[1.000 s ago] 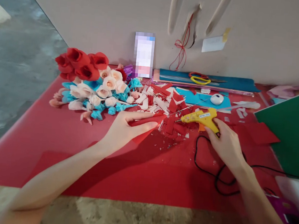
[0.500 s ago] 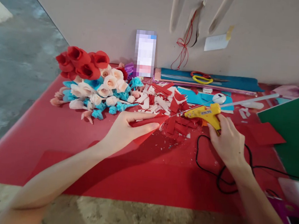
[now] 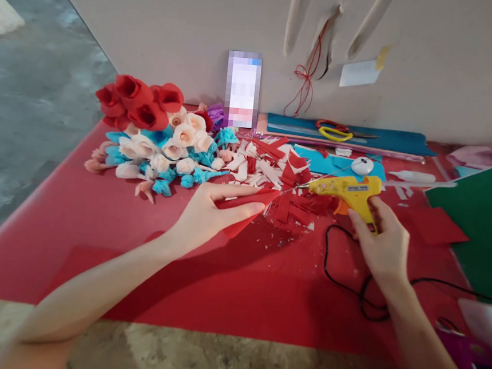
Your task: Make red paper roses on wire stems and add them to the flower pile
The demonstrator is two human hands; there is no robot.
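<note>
My left hand (image 3: 209, 213) pinches a red felt piece (image 3: 244, 204) between thumb and fingers, low over the red table cover (image 3: 138, 238). My right hand (image 3: 383, 242) grips the handle of a yellow glue gun (image 3: 346, 190), lifted off the table. Its nozzle points left, a short way from the tip of the red piece. A clear glue stick pokes out of the gun's back. The gun's black cord (image 3: 350, 274) loops on the cover under my right wrist.
A heap of red, white, peach and blue paper roses (image 3: 155, 136) lies at the back left. Red and white scraps (image 3: 273, 169) lie in front of my hands. Yellow-handled scissors (image 3: 334, 132) rest on blue felt by the wall. A green sheet (image 3: 480, 216) lies at the right.
My right hand has lifted the glue gun off the table and levelled it, nozzle toward the red piece. My left hand has stayed in place.
</note>
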